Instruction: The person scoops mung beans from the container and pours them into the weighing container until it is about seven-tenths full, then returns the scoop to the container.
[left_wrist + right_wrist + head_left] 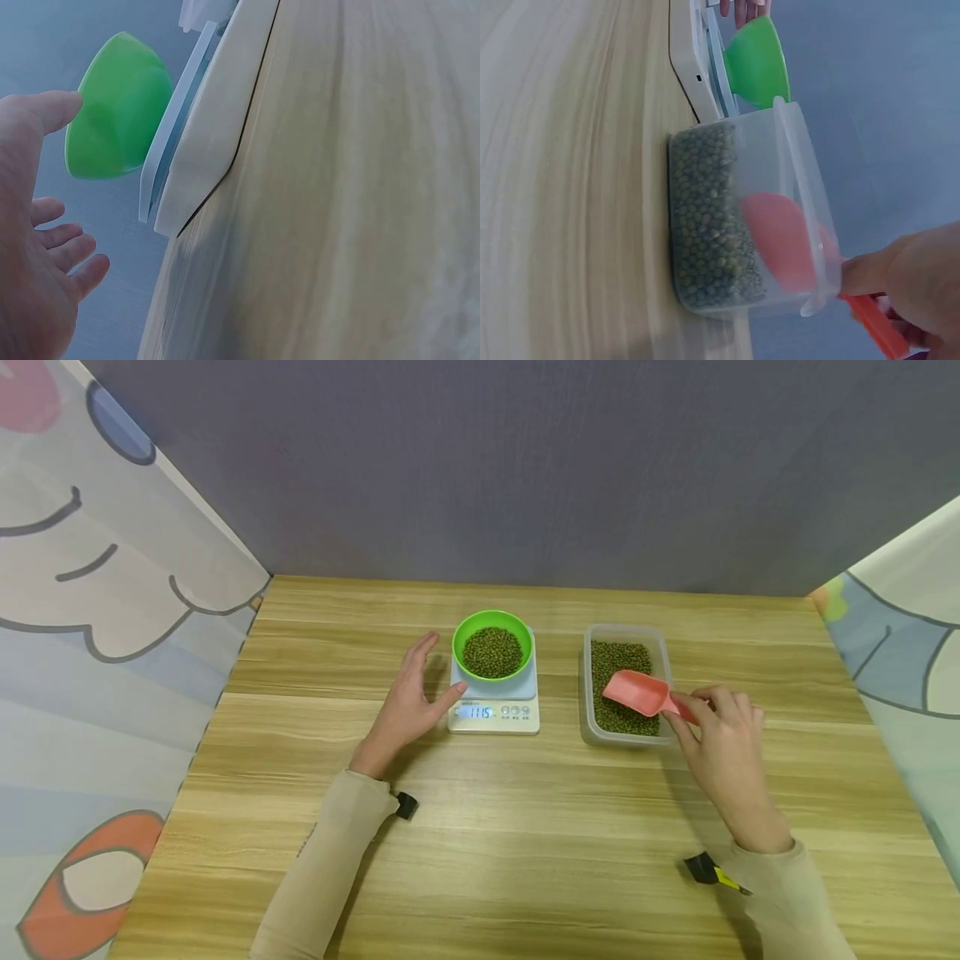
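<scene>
My right hand (723,752) grips the handle of a pink scoop (637,692). The scoop's blade is inside a clear plastic container (799,150), over the green mung beans (705,217) there, and no beans show on it in the head view. To the left, a bright green bowl (459,631) partly filled with the same beans sits on a white kitchen scale (487,724) whose lit display seems to read 111.5. My left hand (405,706) is beside the bowl and scale, thumb and fingers spread, holding nothing; its thumb tip overlaps the scale's edge in the head view.
Everything stands on a wood-grain table (525,860), with the container right of the scale and a gap between them. A grey panel (525,468) rises along the table's back edge. Cartoon-printed cloth hangs at both sides.
</scene>
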Available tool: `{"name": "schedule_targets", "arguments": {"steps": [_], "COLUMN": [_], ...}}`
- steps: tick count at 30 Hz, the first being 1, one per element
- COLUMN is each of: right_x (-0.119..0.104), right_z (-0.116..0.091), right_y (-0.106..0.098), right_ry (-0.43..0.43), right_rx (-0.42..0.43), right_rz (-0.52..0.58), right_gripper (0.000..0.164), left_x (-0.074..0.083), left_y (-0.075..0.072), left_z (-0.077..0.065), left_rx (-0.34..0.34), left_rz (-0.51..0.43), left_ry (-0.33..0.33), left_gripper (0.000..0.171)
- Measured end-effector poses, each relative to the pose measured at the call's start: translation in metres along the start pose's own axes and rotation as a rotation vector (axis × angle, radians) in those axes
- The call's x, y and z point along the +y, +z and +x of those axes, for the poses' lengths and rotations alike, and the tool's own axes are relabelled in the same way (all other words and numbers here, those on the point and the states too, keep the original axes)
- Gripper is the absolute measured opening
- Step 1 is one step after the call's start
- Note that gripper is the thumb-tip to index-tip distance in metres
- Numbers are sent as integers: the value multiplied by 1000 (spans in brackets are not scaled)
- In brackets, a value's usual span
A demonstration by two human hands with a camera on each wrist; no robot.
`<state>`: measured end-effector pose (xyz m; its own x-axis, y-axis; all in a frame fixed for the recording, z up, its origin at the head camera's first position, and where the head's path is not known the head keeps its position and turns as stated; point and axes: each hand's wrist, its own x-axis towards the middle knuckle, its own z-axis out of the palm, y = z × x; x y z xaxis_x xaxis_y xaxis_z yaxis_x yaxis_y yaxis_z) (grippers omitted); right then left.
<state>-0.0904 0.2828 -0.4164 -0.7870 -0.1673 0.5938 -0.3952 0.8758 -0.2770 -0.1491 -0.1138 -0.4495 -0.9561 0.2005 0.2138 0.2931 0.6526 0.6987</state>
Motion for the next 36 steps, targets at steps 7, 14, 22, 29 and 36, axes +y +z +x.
{"name": "schedule_targets", "arguments": {"steps": [7,14,22,29,36], "right_x": [-5,-12,-19,-25,-24], "right_z": [0,6,16,16,16], "right_y": [-7,-13,-21,-13,-3], "right_ry": [26,24,-18,-3,8], "right_rx": [-91,-165,-242,-258,-214], "right_rz": [-19,-74,-134,-143,-102], "right_gripper": [26,24,20,20,20], "left_x": [0,-2,-4,-4,-1], "left_y": [0,0,1,3,4], "left_z": [0,0,-1,0,1], "left_rx": [-2,-7,-1,-4,-9], "left_rz": [0,1,3,-9,-3], "left_ry": [-4,-8,-7,-3,2], "left_gripper": [91,91,91,91,90]}}
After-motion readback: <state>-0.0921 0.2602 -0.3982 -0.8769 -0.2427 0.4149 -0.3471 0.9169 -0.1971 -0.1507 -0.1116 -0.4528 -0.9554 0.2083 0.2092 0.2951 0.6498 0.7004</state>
